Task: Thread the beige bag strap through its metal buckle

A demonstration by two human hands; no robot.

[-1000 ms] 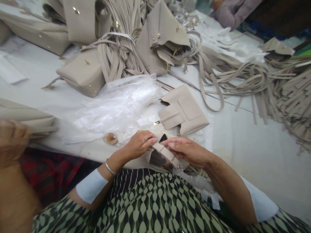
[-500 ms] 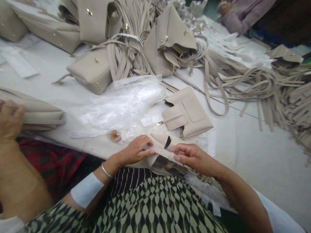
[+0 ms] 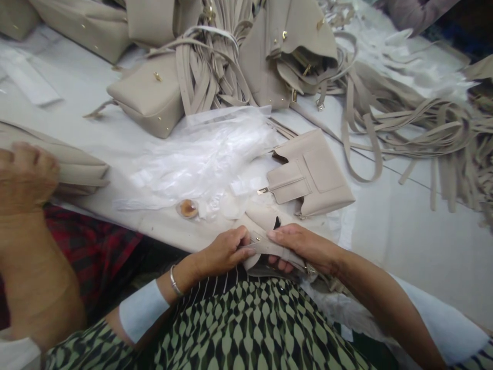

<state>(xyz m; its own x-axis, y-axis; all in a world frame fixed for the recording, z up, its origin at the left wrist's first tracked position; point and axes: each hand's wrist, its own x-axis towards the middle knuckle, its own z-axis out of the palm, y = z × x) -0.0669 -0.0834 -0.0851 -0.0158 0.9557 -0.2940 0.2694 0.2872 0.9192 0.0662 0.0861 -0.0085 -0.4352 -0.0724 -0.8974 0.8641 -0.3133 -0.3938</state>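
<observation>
A beige handbag (image 3: 254,218) lies at the table's front edge against my lap, its dark opening partly showing. Between thumb and fingers my left hand (image 3: 229,250) pinches the end of a beige strap (image 3: 265,245) on this bag. My right hand (image 3: 296,244) grips the strap's other side, thumb on top and fingertips curled beneath it. A small gold stud shows on the bag between my hands. Just beyond lies a second beige bag (image 3: 321,172), flat, with a tab and a gold clasp pointing left.
Crumpled clear plastic (image 3: 208,154) and a round amber-coloured object (image 3: 187,208) lie left of centre. Finished-looking bags (image 3: 150,92) and bundled straps (image 3: 419,123) fill the back. At left a co-worker's hand (image 3: 29,174) rests on another bag (image 3: 82,164).
My right hand has shifted its grip, with fingers now under the strap and thumb above. The strap is turned and a gold stud has come into view. The camera view has shifted slightly.
</observation>
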